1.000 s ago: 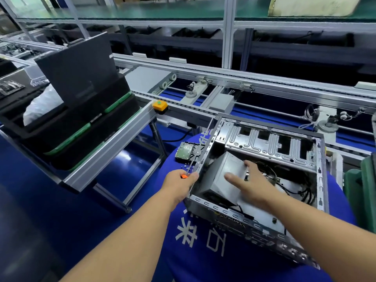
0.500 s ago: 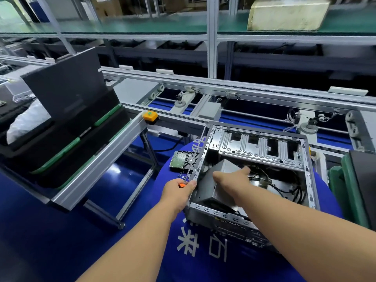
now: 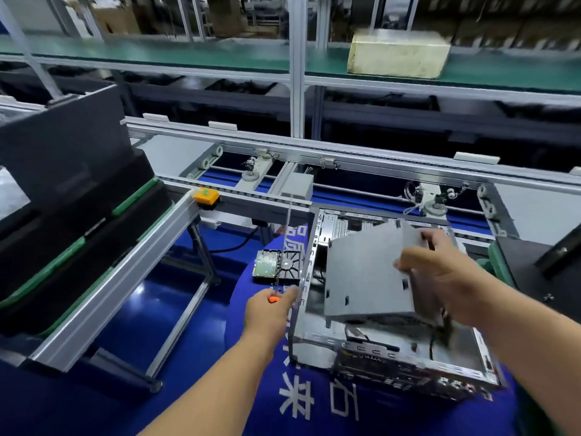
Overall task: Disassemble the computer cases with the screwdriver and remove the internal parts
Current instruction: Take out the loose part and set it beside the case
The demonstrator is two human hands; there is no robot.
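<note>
An open metal computer case [image 3: 371, 350] lies on a round blue-covered table [image 3: 314, 404]. My right hand [image 3: 440, 272] grips a grey metal box, the power supply [image 3: 367, 272], and holds it tilted above the case's opening. My left hand [image 3: 270, 306] is at the case's left wall and holds a screwdriver [image 3: 287, 247] with an orange handle, its long shaft pointing up. A removed hard drive [image 3: 276, 262] lies on the cloth just left of the case. Loose black cables show inside the case.
A black and green bin stack [image 3: 72, 234] sits on the aluminium side conveyor at left. An orange button box [image 3: 206, 195] is on the conveyor rail behind. A yellowish box [image 3: 397, 53] rests on the upper green shelf. A dark object [image 3: 540, 265] stands at right.
My right hand has taken hold of the grey power supply and lifted it up out of the case. The left hand stays at the case's left wall with the screwdriver.
</note>
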